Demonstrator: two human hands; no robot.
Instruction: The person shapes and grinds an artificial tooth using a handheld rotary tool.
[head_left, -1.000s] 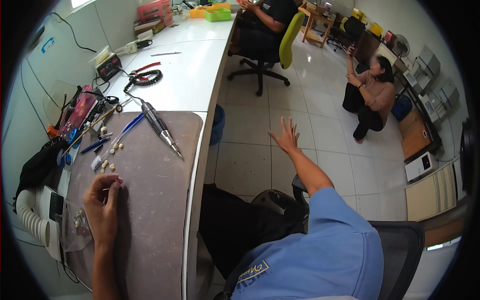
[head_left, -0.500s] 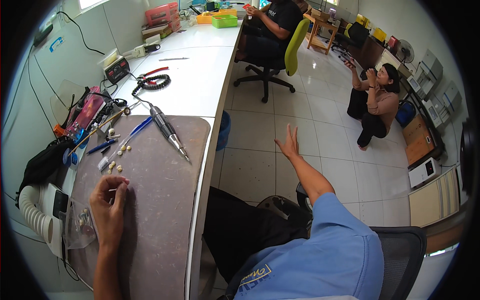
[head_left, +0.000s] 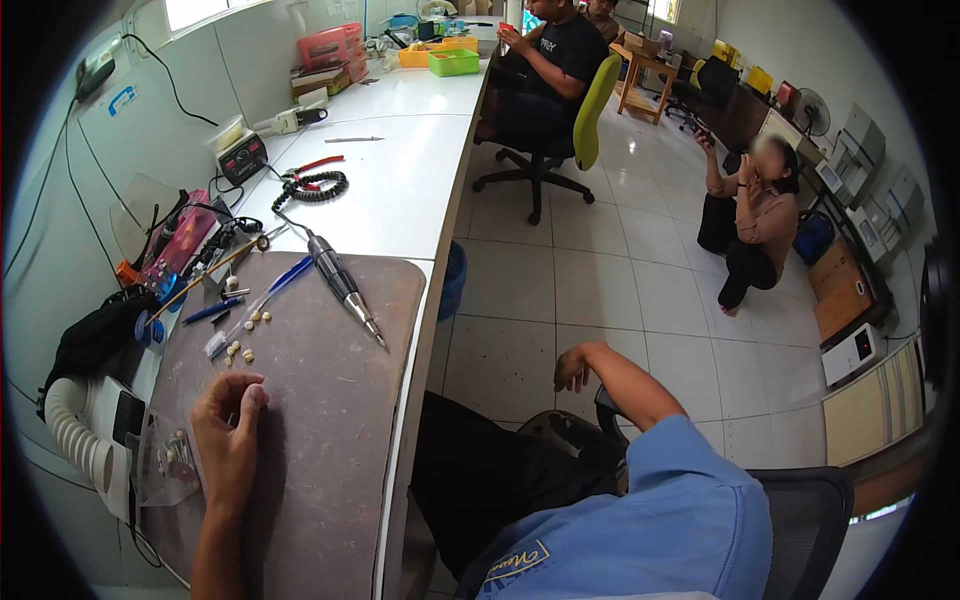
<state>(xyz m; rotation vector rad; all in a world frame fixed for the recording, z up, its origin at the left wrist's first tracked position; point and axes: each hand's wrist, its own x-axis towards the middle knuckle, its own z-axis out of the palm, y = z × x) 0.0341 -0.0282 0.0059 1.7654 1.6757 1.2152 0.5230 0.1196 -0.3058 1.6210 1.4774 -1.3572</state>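
Note:
My left hand (head_left: 226,428) rests on the brown mat (head_left: 330,480), its fingers curled and thumb close to the forefinger. Anything between them is too small or hidden to make out. Just beyond it lie several small cream tooth-shaped pieces (head_left: 247,355) and a blue-handled brush (head_left: 285,284). A handpiece drill (head_left: 345,287) with a coiled black cord (head_left: 318,190) sits on the mat's far part. Out over the floor, my right hand (head_left: 573,368) hangs from a bent wrist, fingers drooping loosely and holding nothing visible.
Beside my left wrist stands a clear tray (head_left: 165,470) of small parts, next to a white ribbed hose (head_left: 80,435). A drill control box (head_left: 241,158) and red-handled pliers (head_left: 318,163) lie farther up the bench. One person sits beyond; another squats (head_left: 760,220) at right.
My right hand has dropped from raised, spread fingers to a bent wrist with fingers hanging down. My left hand stays nearly in place, though its thumb and forefinger have shifted slightly.

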